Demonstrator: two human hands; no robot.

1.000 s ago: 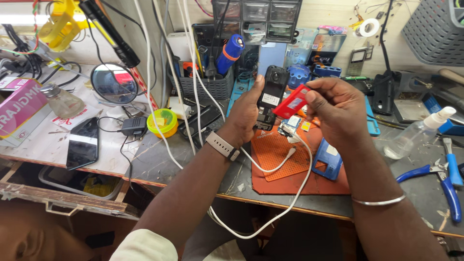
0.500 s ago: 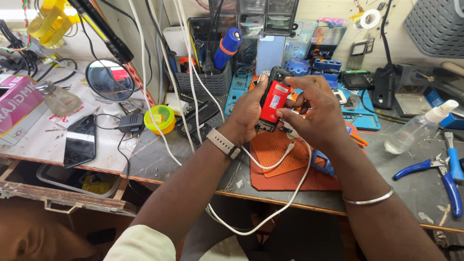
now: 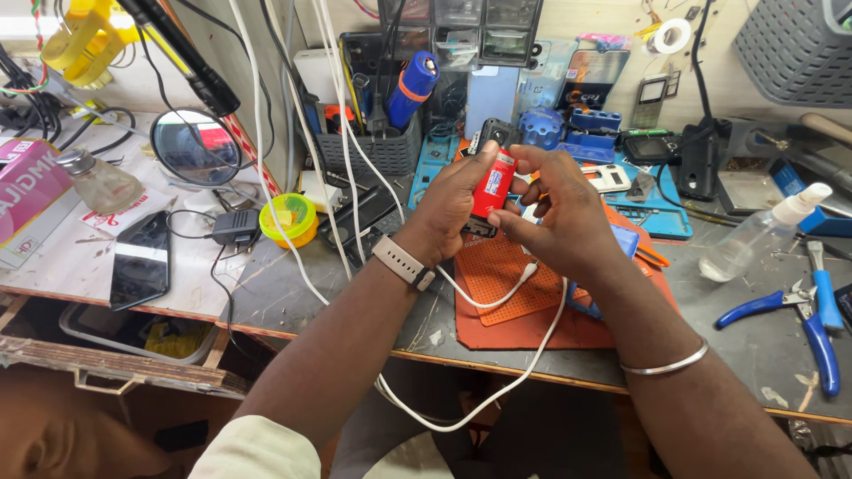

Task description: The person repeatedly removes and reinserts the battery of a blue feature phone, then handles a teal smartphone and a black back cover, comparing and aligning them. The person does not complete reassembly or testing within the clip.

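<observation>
Phone (image 3: 491, 182), a small one with a red back and a dark top end, is held upright above the orange mat (image 3: 515, 302), gripped between both hands. The left hand (image 3: 453, 200) wraps it from the side, fingers (image 3: 475, 164) curled tight around the body, thumb side hidden behind it. The right hand (image 3: 559, 222) meets it from the other side, fingers (image 3: 524, 158) narrow and pinched at the red back near its upper edge, as if fitting or prying that cover; which of the two I cannot tell. My reading is that the work is at the back-cover stage, and the next move would need steady pressure along the edge while the left hand keeps the body from twisting.

From the head camera, a white cable (image 3: 497, 297) hangs just below the fingers and loops down past the counter (image 3: 293, 293) edge; it could snag the wrists. Beyond the fingertips stand a blue torch (image 3: 413, 84) in a dark basket (image 3: 368, 151), and blue trays. Left of the left wrist lie a yellow tape roll (image 3: 288, 217), a round mirror (image 3: 193, 146) and a dark phone (image 3: 140, 259) lying flat. Right of the right hand are a clear spray bottle (image 3: 754, 239) and blue-handled pliers (image 3: 799, 319), well apart.
</observation>
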